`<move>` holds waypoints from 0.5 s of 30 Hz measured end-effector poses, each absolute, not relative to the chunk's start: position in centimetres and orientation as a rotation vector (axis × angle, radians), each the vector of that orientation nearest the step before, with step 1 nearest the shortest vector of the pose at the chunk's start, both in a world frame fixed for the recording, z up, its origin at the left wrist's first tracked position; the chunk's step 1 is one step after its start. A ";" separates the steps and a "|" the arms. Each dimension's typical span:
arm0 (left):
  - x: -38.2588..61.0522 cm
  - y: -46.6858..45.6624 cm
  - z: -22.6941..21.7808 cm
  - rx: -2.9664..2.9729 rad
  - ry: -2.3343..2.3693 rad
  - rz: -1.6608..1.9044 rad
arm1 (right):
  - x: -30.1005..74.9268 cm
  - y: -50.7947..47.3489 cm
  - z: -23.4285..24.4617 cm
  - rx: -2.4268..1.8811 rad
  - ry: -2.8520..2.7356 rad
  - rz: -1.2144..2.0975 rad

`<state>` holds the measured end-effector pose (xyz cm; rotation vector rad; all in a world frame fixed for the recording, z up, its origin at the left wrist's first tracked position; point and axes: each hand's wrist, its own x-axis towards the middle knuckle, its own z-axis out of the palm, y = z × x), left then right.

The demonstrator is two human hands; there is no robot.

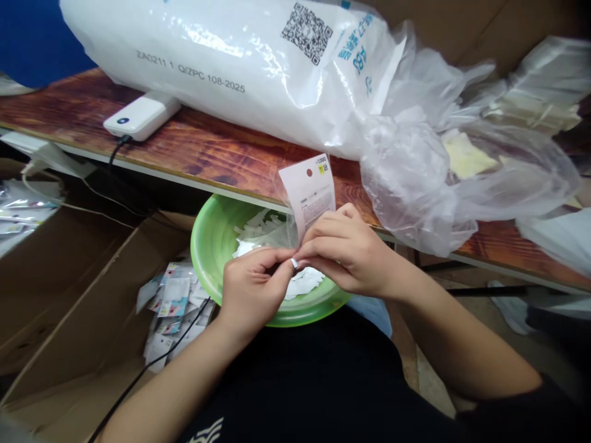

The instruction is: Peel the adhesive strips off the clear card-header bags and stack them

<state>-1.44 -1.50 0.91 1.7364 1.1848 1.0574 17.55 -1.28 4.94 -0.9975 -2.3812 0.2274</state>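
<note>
A clear plastic packet with a printed white header card [310, 191] is held up over a green bowl [207, 252]. My right hand [348, 249] is closed on the packet's lower right part, its fingers covering the bottom of the card. My left hand [256, 283] pinches the packet's lower edge between thumb and forefinger, and the two hands meet there. A small white strip [294, 263] shows at my left thumb tip. Inside the bowl lie many white paper strips [305, 283], partly hidden by my hands.
Beyond the bowl, a wooden table [207, 151] carries a large white plastic sack [221, 49], a white power bank [141, 115] with a black cable, and crumpled clear bags [415, 178]. At left, a cardboard box [60, 344] contains several carded packets [173, 307].
</note>
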 end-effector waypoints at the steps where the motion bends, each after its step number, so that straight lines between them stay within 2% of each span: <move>1: -1.5 -1.5 0.9 1.815 1.181 1.067 | 17.6 -1.1 4.9 -0.996 -2.380 0.242; 9: -1.4 -1.6 0.8 2.253 1.174 1.219 | 16.6 0.4 5.3 -0.984 -2.471 0.188; 15: -1.4 -1.6 0.3 2.339 1.162 1.156 | 16.3 0.4 4.8 -1.017 -2.540 0.243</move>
